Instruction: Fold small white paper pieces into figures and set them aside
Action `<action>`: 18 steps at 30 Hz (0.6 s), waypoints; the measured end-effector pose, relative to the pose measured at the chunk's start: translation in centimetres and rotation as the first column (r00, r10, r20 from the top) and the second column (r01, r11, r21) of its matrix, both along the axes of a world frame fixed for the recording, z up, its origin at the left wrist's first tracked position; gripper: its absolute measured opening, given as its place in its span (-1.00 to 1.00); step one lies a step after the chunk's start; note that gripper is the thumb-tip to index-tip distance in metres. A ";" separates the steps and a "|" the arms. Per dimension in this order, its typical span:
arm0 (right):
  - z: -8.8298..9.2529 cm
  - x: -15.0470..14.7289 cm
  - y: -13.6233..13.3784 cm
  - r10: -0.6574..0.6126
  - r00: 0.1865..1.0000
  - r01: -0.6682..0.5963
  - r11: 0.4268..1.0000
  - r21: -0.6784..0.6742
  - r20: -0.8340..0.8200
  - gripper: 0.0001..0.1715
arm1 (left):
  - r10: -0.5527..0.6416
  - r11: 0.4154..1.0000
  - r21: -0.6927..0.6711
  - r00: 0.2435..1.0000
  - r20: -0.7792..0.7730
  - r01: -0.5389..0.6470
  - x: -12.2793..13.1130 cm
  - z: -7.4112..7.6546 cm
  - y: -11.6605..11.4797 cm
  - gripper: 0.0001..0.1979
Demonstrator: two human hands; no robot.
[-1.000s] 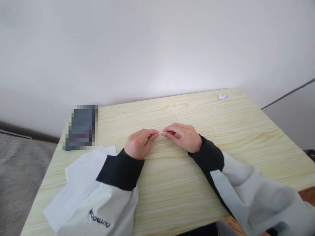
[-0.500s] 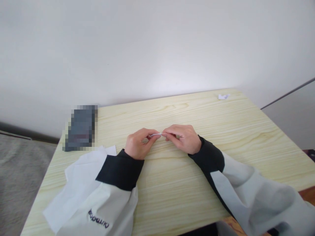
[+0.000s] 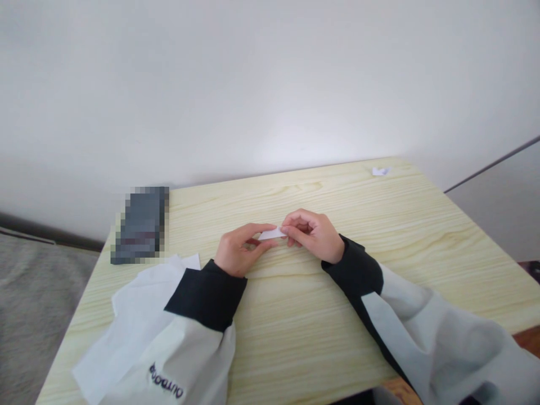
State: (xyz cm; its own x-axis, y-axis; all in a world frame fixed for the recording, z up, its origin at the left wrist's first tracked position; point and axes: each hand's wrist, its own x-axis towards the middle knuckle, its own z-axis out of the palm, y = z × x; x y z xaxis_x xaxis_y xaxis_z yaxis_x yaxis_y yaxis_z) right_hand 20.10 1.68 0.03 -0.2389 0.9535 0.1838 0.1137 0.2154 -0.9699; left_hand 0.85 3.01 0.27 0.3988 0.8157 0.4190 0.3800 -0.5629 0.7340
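A small white strip of paper (image 3: 270,233) is held between both hands above the middle of the wooden table (image 3: 295,315). My left hand (image 3: 244,244) grips its left part, thumb along the near edge and fingers along the far edge. At the paper's right end, my right hand (image 3: 312,232) pinches with thumb and forefinger, the other fingers curled.
White paper sheets (image 3: 143,306) lie at the left, partly under my left sleeve. Behind them is a dark, blurred-out flat object (image 3: 141,225). A small folded white paper (image 3: 380,171) lies near the back right corner. A wall (image 3: 270,84) borders the table's back edge.
The paper strip has turned from edge-on to showing its flat face. My left fingers and thumb have spread along its edges, and my right hand has shifted slightly.
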 end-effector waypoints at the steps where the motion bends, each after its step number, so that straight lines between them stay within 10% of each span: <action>1: 0.1 0.0 -0.1 -0.005 1.000 0.005 1.000 0.004 0.010 -0.76 | 0.001 0.999 0.032 1.000 -0.005 -0.001 0.0 0.1 0.0 -0.78; 11: 0.4 0.4 -0.2 -0.101 0.943 -0.077 0.860 0.504 0.316 -0.84 | 0.025 0.982 0.188 1.000 0.001 -0.025 0.3 0.7 -0.2 -0.85; 18: 0.6 0.3 -0.4 -0.174 0.917 -0.084 0.796 0.600 0.359 -0.86 | -0.025 0.960 0.278 1.000 -0.014 0.028 0.5 1.1 -0.3 -0.88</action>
